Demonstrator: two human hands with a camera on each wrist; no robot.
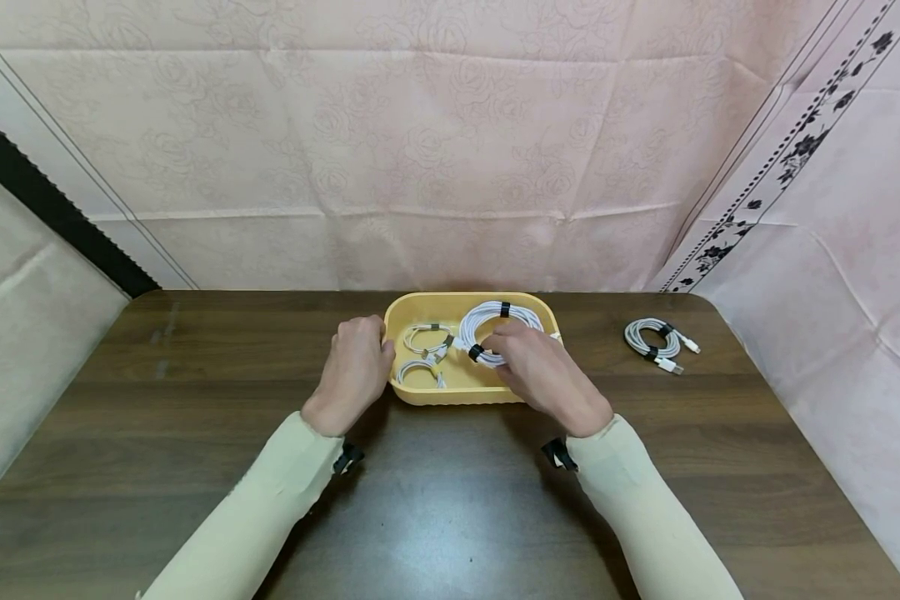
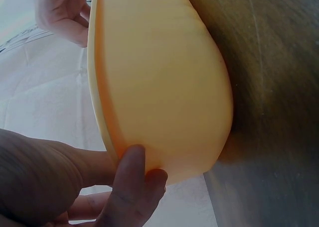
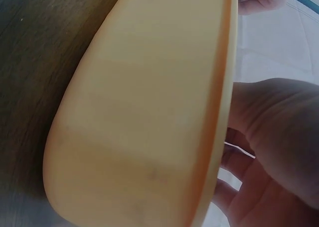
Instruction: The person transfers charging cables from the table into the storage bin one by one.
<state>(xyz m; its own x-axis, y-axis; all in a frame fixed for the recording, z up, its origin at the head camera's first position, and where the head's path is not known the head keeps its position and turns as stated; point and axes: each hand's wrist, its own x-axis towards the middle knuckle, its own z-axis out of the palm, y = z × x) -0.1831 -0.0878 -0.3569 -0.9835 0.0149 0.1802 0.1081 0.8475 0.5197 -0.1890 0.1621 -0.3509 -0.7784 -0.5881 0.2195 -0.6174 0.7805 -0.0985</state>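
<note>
A yellow plastic tray point(image 1: 465, 395) stands at the table's far edge, holding several white cables. My left hand point(image 1: 351, 371) grips its left wall, thumb and fingers on either side of the rim in the left wrist view. Inside on the right lies a large coiled white cable point(image 1: 482, 317) with black straps. My right hand point(image 1: 543, 371) reaches over the tray and holds this coil; the rim hides its fingertips in the right wrist view. Two smaller white cables, an upper one point(image 1: 412, 335) and a lower one point(image 1: 403, 368), lie in the tray's left part.
Another coiled white cable point(image 1: 648, 335) with black straps lies on the brown wooden table point(image 1: 435, 517) to the right of the tray. Behind the table hangs a pale patterned cloth point(image 1: 450, 150), with more cloth at both sides.
</note>
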